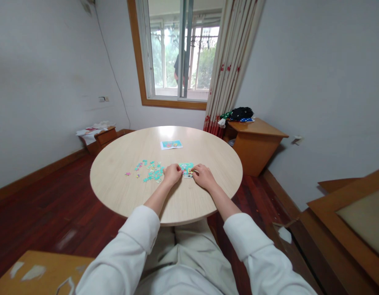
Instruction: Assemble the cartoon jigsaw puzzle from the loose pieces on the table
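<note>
A partly joined jigsaw puzzle (186,167), mostly teal with coloured figures, lies flat on the round table (121,196) between my two hands. My left hand (172,174) is at its left edge, with thumb and forefinger pinched on a small pinkish puzzle piece. At the right edge, my right hand (203,176) has its fingers bent together and touching the puzzle; whether it grips a piece is hidden. Loose puzzle pieces (154,174), mainly teal, are heaped left of my left hand. A few pink ones (128,174) lie farther left.
A picture sheet (171,144) lies toward the table's far side. Behind, a wooden desk (257,131) bears a pile of dark clothes (241,114). A low wooden cabinet (106,136) stands at the left, wooden furniture (346,213) at the right. A person (177,69) shows beyond the window.
</note>
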Available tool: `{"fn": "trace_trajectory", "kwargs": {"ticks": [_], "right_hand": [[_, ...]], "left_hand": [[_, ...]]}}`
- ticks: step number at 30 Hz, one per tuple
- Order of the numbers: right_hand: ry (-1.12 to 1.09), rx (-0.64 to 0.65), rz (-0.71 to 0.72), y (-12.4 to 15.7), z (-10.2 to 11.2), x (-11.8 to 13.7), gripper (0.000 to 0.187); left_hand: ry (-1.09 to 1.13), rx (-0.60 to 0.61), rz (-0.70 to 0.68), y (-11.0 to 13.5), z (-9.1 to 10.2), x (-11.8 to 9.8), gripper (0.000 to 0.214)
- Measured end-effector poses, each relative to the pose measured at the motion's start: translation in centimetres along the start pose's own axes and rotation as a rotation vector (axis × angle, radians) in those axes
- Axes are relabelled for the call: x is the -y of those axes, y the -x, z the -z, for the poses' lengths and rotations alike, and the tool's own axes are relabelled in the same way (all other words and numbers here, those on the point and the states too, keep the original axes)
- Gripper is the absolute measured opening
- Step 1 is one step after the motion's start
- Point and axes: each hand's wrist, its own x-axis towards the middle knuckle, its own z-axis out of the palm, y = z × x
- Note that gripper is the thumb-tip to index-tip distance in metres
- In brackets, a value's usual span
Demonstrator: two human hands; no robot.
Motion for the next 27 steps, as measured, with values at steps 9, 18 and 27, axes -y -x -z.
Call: {"fn": "trace_trajectory", "kwargs": {"ticks": [9,18,27], "right_hand": [[0.019,0.003,0.008,-0.1,0.0,-0.1,0.021],[0.018,0.004,0.002,-0.2,-0.1,-0.2,0.021],[-0.001,0.003,0.006,-0.1,0.1,-0.3,0.021]], "left_hand": [[-0.057,0.007,-0.021,0.2,0.0,-0.1,0.012],[-0.094,-0.042,-0.094,0.5,-0.1,0.1,0.017],[-0.114,-0.019,-0.129,1.7,1.3,0.7,0.028]]}}
